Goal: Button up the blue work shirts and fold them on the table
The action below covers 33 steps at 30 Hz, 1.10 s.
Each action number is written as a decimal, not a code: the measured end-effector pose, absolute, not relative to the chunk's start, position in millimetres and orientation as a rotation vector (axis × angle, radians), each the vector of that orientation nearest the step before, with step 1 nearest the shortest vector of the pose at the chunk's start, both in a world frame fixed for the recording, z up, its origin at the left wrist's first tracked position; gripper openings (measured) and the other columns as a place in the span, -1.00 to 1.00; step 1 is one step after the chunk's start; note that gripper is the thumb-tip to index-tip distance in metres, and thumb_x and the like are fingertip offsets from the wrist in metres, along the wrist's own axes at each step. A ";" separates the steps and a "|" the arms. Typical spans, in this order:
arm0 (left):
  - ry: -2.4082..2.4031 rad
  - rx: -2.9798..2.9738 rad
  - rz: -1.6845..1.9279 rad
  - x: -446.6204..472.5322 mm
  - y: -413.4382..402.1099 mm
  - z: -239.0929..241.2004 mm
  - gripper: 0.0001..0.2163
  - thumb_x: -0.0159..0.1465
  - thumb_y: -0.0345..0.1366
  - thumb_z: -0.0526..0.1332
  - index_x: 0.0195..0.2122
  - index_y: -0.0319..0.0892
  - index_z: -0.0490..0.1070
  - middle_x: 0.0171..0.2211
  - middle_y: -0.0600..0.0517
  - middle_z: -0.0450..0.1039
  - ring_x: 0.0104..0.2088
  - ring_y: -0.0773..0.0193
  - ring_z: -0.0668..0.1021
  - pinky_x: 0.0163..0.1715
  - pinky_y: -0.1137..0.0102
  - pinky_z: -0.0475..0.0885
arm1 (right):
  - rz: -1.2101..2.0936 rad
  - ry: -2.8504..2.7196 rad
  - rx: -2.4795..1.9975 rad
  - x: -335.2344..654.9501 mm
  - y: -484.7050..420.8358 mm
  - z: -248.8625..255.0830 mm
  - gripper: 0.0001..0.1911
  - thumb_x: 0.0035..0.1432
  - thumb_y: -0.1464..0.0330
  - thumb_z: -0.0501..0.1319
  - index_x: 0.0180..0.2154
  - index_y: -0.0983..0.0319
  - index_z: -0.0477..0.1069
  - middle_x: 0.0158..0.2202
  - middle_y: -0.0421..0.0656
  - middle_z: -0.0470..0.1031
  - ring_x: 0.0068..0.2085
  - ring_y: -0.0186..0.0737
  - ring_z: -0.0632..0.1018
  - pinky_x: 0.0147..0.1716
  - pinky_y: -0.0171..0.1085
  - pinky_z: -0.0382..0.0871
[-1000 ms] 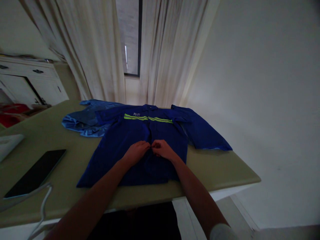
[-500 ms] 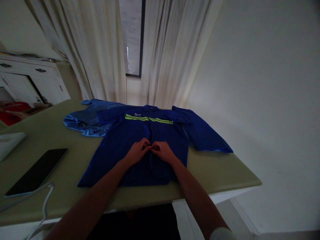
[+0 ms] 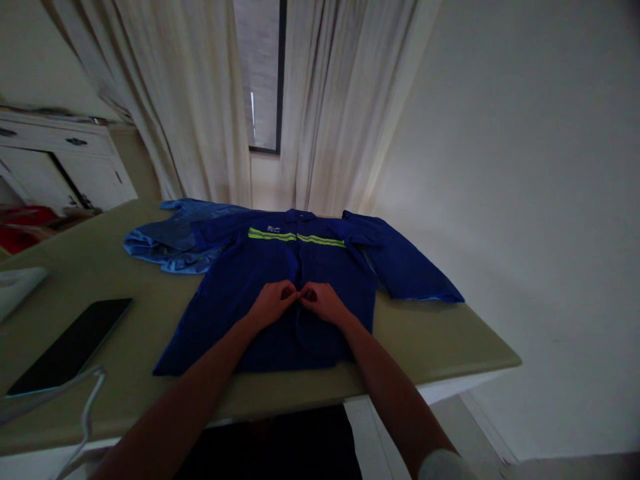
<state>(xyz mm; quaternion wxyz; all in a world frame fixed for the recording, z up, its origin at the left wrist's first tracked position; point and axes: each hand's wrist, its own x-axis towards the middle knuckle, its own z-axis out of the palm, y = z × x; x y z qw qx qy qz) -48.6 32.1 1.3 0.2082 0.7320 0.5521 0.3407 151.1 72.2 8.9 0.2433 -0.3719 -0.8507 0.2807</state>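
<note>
A dark blue work jacket (image 3: 240, 287) lies front up on the table, its collar toward the window and a yellow-green and grey stripe across the chest. At the middle of its front opening, my left hand (image 3: 274, 303) and my right hand (image 3: 323, 301) meet, fingertips touching. Both hands are closed in a pinch on the jacket's front edges. Whether a button sits between the fingers is too small and dark to make out. The right sleeve in view stretches toward the table's right edge.
Beneath the jacket's left side lies a lighter blue garment (image 3: 175, 233). A black tablet (image 3: 70, 347) and a white cable (image 3: 87, 407) are on the table (image 3: 150, 313) at the left, near a white object (image 3: 20, 287). Curtains (image 3: 200, 100) hang behind; a wall (image 3: 525, 200) stands at the right.
Both hands stay pinched together at the jacket's front, with only a slight shift of the fingers. The whole view has moved a little.
</note>
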 end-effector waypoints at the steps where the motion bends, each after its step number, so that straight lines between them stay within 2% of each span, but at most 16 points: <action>1: 1.510 2.029 0.952 -50.0 32.9 1.1 -0.73 0.37 -0.07 0.20 -0.33 -0.13 0.54 -0.40 0.05 0.60 -0.39 0.23 0.58 -0.35 0.38 0.34 | 0.769 -2.318 -1.012 151.2 72.3 8.7 -0.96 0.20 0.42 0.36 -0.26 0.23 0.55 -0.46 -0.26 0.53 -0.42 -0.32 0.51 -0.40 -0.37 0.22; 5: 1.369 2.002 0.939 -58.3 36.3 0.8 -0.73 0.37 -0.11 0.16 -0.24 -0.14 0.59 -0.35 0.04 0.63 -0.34 0.22 0.60 -0.29 0.38 0.40 | 0.774 -2.294 -1.028 151.9 74.2 7.1 -0.95 0.20 0.41 0.38 -0.27 0.22 0.55 -0.46 -0.26 0.52 -0.41 -0.31 0.51 -0.40 -0.36 0.22; 11: 1.191 1.885 0.935 -66.7 39.3 -1.1 -0.75 0.26 -0.20 0.22 -0.14 -0.18 0.59 -0.19 -0.03 0.67 -0.19 0.17 0.65 -0.14 0.33 0.50 | 0.838 -2.225 -1.010 153.3 77.7 4.1 -0.91 0.20 0.35 0.40 -0.28 0.23 0.54 -0.48 -0.26 0.50 -0.43 -0.32 0.48 -0.40 -0.36 0.23; 14: 1.149 1.816 0.954 -66.1 39.4 -3.6 -0.75 0.23 -0.19 0.27 -0.13 -0.18 0.58 -0.18 -0.04 0.67 -0.17 0.15 0.67 -0.11 0.31 0.52 | 0.879 -2.188 -0.996 153.9 78.8 3.0 -0.88 0.19 0.33 0.41 -0.29 0.24 0.54 -0.48 -0.26 0.50 -0.44 -0.32 0.47 -0.41 -0.37 0.23; 19: 1.171 1.839 0.992 -63.7 39.2 -6.4 -0.78 0.28 -0.17 0.27 -0.15 -0.15 0.58 -0.21 -0.01 0.67 -0.19 0.16 0.66 -0.14 0.32 0.50 | 0.915 -2.153 -0.980 154.0 78.9 3.1 -0.86 0.18 0.30 0.40 -0.29 0.23 0.55 -0.47 -0.26 0.50 -0.45 -0.33 0.47 -0.43 -0.37 0.24; 30: 1.281 2.042 1.016 -51.9 32.2 -2.2 -0.89 0.36 -0.27 0.16 -0.20 -0.10 0.48 -0.33 0.07 0.60 -0.32 0.24 0.60 -0.28 0.39 0.39 | 0.936 -2.201 -0.944 156.0 77.4 3.7 -0.88 0.17 0.33 0.38 -0.30 0.23 0.51 -0.50 -0.27 0.46 -0.45 -0.32 0.45 -0.41 -0.36 0.23; 33: 1.316 2.013 1.030 -49.2 29.4 1.1 -0.86 0.38 -0.21 0.17 -0.21 -0.10 0.48 -0.35 0.07 0.59 -0.35 0.25 0.59 -0.32 0.39 0.38 | 0.871 -2.237 -0.947 155.6 75.3 7.3 -0.91 0.18 0.36 0.37 -0.32 0.22 0.49 -0.49 -0.29 0.46 -0.45 -0.32 0.45 -0.41 -0.36 0.21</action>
